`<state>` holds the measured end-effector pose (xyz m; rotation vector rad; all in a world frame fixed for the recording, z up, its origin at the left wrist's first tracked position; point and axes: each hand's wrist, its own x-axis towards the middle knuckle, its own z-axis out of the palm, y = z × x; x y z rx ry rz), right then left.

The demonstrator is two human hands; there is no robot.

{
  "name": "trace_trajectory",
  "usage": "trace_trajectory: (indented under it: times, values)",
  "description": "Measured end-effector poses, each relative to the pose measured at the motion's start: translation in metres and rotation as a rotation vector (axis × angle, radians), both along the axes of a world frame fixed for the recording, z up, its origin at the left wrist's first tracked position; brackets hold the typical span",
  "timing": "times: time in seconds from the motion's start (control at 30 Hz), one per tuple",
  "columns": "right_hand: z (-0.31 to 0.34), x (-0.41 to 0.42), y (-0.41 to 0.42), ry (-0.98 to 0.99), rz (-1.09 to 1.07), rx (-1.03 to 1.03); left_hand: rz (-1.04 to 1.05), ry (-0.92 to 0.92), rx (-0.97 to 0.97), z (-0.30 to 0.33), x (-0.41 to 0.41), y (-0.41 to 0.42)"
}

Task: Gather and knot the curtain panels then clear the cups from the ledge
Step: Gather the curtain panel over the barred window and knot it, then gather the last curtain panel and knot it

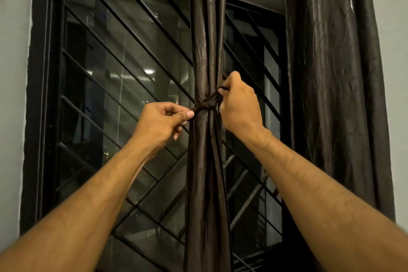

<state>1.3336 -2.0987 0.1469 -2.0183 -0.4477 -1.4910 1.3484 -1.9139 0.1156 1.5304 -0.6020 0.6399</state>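
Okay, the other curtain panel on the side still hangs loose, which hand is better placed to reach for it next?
Probably the right hand: it sits nearer the loose panel. The left hand is across the tied panel, pinching the tie.

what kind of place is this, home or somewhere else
Most likely a room in a home or flat, at a window after dark. Dark satin curtain panels hang before a black metal window grille, with plain painted walls either side. Both hands, left hand and right hand, pull a tie around the gathered curtain.
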Motion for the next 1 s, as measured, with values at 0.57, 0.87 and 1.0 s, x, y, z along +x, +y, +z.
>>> trace_trajectory:
  times: [0.57,0.87,1.0]
  values:
    - [-0.037,-0.007,-0.036,-0.042,0.140,-0.119,0.320,-0.203,-0.202,-0.030,0.003,-0.034]
    - [-0.063,0.005,-0.141,-0.036,-0.031,-0.113,0.054,-0.280,0.003,-0.038,0.012,-0.161]
    - [-0.069,0.020,-0.220,-0.025,-0.109,-0.011,0.001,-0.280,0.049,-0.033,0.034,-0.227]
